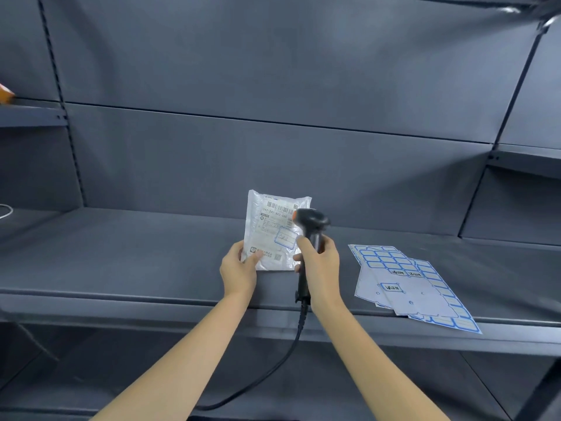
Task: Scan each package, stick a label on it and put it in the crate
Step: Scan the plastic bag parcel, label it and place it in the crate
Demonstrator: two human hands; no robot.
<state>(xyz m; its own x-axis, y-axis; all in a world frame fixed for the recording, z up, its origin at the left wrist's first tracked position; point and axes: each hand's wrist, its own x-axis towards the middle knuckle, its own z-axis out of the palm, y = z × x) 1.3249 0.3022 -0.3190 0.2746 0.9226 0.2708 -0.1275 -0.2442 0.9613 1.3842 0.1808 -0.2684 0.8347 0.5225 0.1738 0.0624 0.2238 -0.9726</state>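
White plastic package [274, 230]: your left hand [239, 268] pinches its lower left corner, holding it upright above the shelf [121, 253]. Black barcode scanner [311, 235]: gripped in your right hand [320, 264], head just beside the package. Blue-bordered label sheets [409, 284]: right of your right hand.

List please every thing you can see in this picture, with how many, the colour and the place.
package: one, white plastic with printed label and a blue-framed sticker, held upright above the shelf
scanner: one, black, corded, beside the package
label sheets: several overlapping, white with blue frames, on the shelf at right
shelf: one, dark grey metal
orange thing: one, far left edge, unclear
left hand: holds the package
right hand: grips the scanner
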